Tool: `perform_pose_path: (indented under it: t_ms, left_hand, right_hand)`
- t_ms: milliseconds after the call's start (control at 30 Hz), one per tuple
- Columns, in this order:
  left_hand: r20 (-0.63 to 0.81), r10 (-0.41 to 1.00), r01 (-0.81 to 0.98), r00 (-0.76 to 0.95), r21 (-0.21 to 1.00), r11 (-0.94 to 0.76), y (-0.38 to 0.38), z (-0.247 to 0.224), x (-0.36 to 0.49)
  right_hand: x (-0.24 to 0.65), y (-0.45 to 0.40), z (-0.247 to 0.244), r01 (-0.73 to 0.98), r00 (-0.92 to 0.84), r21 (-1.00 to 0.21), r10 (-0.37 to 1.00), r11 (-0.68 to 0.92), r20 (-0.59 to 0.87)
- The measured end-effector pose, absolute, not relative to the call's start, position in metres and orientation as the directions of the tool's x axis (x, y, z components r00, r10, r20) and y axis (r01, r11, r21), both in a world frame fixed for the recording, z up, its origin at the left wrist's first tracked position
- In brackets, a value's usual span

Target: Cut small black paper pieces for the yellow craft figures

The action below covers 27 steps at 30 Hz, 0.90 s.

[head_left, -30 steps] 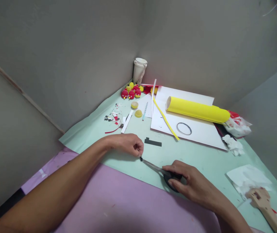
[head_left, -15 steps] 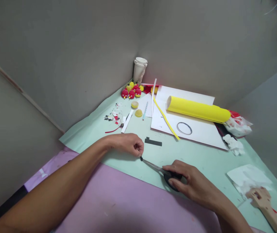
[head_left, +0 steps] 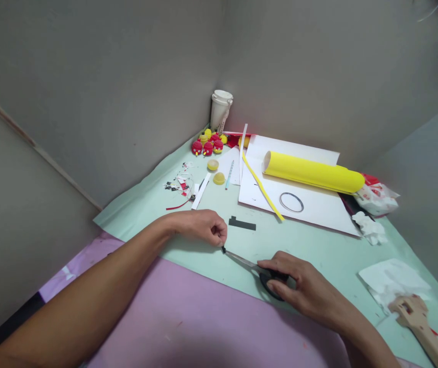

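Note:
My left hand (head_left: 207,228) is closed in a pinch on a small black piece (head_left: 224,249), of which only a bit shows below the fingertips. In my right hand (head_left: 293,281) is a pair of black-handled scissors (head_left: 244,260). Its fingers are in and around the handles, and the blade tips meet the black piece. Just beyond the blades, a black strip with a notched end (head_left: 242,225) lies flat on the pale green sheet (head_left: 318,255).
Paper scraps (head_left: 180,186), a white strip (head_left: 201,191) and yellow half-domes (head_left: 219,178) lie beyond my left hand. Red and yellow balls (head_left: 208,148) sit by a white cup (head_left: 222,110). A yellow roll (head_left: 310,173) rests on white board (head_left: 253,194); a glue gun (head_left: 412,312) lies right.
Almost nothing differs. The scissors' handles and my right hand have shifted very slightly; the black piece stays at the blade tips.

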<state>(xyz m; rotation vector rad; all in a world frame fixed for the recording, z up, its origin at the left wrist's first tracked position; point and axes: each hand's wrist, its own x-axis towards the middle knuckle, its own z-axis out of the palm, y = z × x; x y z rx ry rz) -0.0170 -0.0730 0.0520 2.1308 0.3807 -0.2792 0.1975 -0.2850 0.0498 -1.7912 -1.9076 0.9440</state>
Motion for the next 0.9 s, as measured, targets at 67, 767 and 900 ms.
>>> perform_pose_path:
  t_ms: [67, 767, 900]
  left_hand:
    - [-0.339, 0.16, 0.372, 0.927, 0.774, -0.513, -0.0721, 0.0513, -0.0171]
    - [-0.328, 0.171, 0.369, 0.929, 0.803, -0.468, -0.0703, 0.0505, -0.0174]
    - [-0.31, 0.168, 0.352, 0.936, 0.813, -0.463, -0.0698, 0.0502, -0.0174]
  right_hand:
    - [0.1976, -0.285, 0.0501, 0.737, -0.124, -0.675, 0.975, -0.034, -0.185]
    - [0.201, -0.2854, 0.051, 0.734, -0.114, -0.679, 0.98, -0.027, -0.162]
    - [0.2011, -0.2856, 0.0516, 0.732, -0.109, -0.681, 0.981, -0.028, -0.159]
